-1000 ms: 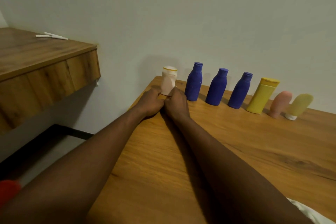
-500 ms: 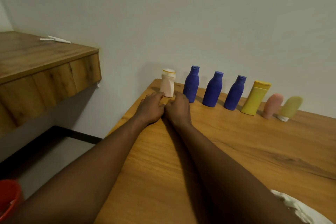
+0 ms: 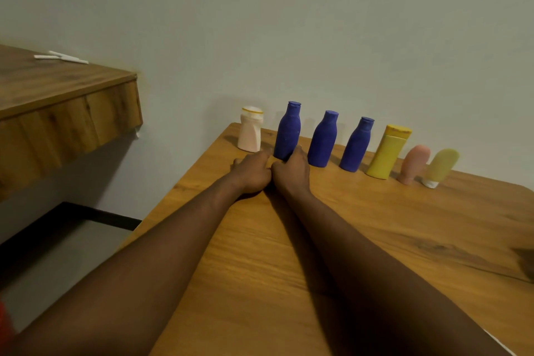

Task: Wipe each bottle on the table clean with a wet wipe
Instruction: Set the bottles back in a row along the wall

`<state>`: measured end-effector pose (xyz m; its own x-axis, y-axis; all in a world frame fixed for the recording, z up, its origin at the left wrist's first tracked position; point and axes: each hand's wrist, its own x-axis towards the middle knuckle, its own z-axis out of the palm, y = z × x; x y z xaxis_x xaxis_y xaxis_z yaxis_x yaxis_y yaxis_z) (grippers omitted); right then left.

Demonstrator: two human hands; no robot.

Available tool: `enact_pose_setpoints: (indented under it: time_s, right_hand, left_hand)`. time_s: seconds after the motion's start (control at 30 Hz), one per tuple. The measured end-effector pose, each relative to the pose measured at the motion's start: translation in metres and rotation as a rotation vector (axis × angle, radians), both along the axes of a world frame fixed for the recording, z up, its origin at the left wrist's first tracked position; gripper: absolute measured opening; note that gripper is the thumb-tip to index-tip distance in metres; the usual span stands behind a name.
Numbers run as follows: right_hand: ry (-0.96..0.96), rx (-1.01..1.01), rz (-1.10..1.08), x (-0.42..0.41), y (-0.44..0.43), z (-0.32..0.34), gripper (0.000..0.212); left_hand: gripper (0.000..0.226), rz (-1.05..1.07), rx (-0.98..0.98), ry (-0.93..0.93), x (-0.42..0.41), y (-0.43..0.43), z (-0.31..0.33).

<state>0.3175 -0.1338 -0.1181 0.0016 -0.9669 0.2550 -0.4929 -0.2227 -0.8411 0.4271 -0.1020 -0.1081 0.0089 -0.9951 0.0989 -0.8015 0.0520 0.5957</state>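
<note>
A wooden table (image 3: 375,240) is set against a pale wall, and seven bottles are lined up along its far edge: a cream bottle (image 3: 250,133) at the left end, then the first blue bottle (image 3: 287,131), a second blue bottle (image 3: 323,140), a third blue bottle (image 3: 356,146), a yellow bottle (image 3: 387,153), a pink tube (image 3: 413,164) and a pale yellow tube (image 3: 440,167).

Both hands are laid on the table just before the row, touching side by side. The left hand (image 3: 251,173) is curled on the wood in front of the gap between the cream bottle and the first blue bottle. The right hand (image 3: 290,172) lies against the foot of the first blue bottle, with one fingertip raised on its side. Whether anything is clamped inside either hand cannot be told — no wet wipe is visible (it may be hidden under the fingers).

The step in hand is judged to be the taking up of the first blue bottle for wiping. For the next move it would need to be gripped round its body and lifted clear without its close neighbours being knocked. The bottle is stood upright — long axis vertical, cap pointed at the ceiling, base on the table.
</note>
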Motion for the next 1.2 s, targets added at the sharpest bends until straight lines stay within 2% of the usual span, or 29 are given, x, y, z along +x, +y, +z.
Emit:
enact_pose_setpoints:
  time_s: [0.23,0.5,0.6,0.67,0.73,0.8,0.9,1.2]
  right_hand:
    - [0.005,0.013,0.029,-0.003,-0.011,0.0,0.036]
    - [0.015,-0.012,0.026,-0.004,-0.01,0.001,0.029]
    - [-0.065,-0.034,-0.015,-0.008,-0.003,0.003,0.031]
    - [-0.097,-0.052,-0.096,-0.014,0.003,0.006,0.036]
    - [-0.093,-0.077,-0.185,-0.024,0.007,0.006,0.054]
    - [-0.12,-0.088,-0.232,-0.036,0.008,0.004,0.061]
    - [-0.133,-0.041,-0.259,-0.058,0.003,0.003,0.055]
    - [-0.011,-0.004,-0.108,-0.076,-0.021,-0.001,0.032]
  left_hand:
    - [0.061,-0.041,0.031,-0.067,0.001,-0.012,0.001]
    - [0.059,-0.038,0.014,-0.106,-0.002,-0.012,0.002]
    - [0.062,-0.015,-0.04,-0.048,-0.004,-0.009,0.0]
    - [0.064,0.006,-0.118,0.028,-0.006,-0.007,-0.005]
    - [0.064,-0.023,-0.175,0.12,-0.012,-0.004,-0.008]
    - [0.062,-0.064,-0.198,0.174,-0.022,0.0,-0.007]
    - [0.062,-0.13,-0.167,0.183,-0.043,0.001,-0.002]
    - [0.069,-0.161,-0.018,0.069,-0.078,-0.019,0.003]
